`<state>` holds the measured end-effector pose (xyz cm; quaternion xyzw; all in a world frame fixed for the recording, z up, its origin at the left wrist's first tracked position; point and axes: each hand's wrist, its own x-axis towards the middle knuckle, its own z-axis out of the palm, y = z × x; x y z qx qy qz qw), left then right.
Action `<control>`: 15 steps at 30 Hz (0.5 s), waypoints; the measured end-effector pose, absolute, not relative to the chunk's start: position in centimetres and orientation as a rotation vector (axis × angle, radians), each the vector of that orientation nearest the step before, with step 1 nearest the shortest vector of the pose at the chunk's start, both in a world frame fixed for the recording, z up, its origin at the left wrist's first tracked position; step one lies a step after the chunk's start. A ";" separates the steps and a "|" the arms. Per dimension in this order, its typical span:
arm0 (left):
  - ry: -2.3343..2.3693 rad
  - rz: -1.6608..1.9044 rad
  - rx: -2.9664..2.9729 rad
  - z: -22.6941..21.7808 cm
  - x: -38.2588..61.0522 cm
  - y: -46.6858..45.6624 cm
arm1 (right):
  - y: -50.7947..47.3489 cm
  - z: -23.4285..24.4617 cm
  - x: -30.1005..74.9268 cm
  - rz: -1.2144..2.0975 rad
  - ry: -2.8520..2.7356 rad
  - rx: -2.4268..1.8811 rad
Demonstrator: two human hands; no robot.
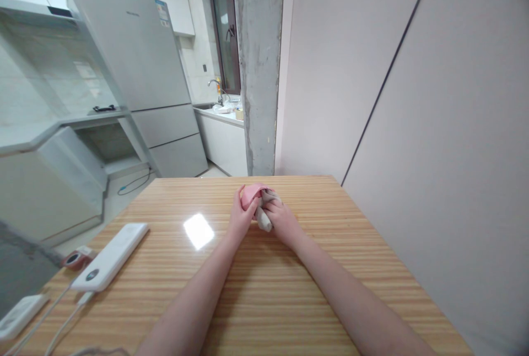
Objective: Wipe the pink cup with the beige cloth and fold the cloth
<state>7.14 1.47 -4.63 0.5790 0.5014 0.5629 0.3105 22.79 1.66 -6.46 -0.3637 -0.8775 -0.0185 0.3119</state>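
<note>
Near the far edge of the wooden table (pixel 330 246), my two hands meet around a small pink object (pixel 252 193) that looks like a bowl or cup; its exact kind is partly hidden. My left hand (pixel 242 212) is closed on its left side, thumb toward me and fingers behind. My right hand (pixel 279 215) presses a grey-beige cloth (pixel 264 219) against the pink object's right side. Part of the cloth is bunched into the opening or over the rim, and a loose end hangs toward me. The right fingertips are covered by the cloth.
A white power bank (pixel 111 257) with plugged-in cables lies on the table's left, beside a reddish-brown roll-like item (pixel 76 258) and a white power strip (pixel 22 314). Beyond the table stand a fridge (pixel 128 47), a concrete pillar (pixel 260 69) and a sink counter (pixel 223 138). A pale wall panel (pixel 351 69) borders the right.
</note>
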 end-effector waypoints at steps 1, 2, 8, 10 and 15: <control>1.316 1.506 1.473 -4.8 7.5 1.4 | 1.7 -6.5 22.9 -0.066 -2.304 -0.966; 1.297 1.514 1.430 -4.9 7.9 1.4 | 1.7 -6.6 23.0 -0.079 -2.293 -0.968; 1.235 1.518 1.488 -4.6 7.7 1.4 | 1.7 -6.7 22.9 -0.086 -2.261 -0.937; 1.288 1.503 1.569 -4.1 6.9 1.6 | 1.6 -6.5 22.8 -0.070 -2.281 -0.932; 1.290 1.391 1.600 -4.1 6.7 1.6 | 1.6 -6.5 22.9 -0.081 -2.331 -0.944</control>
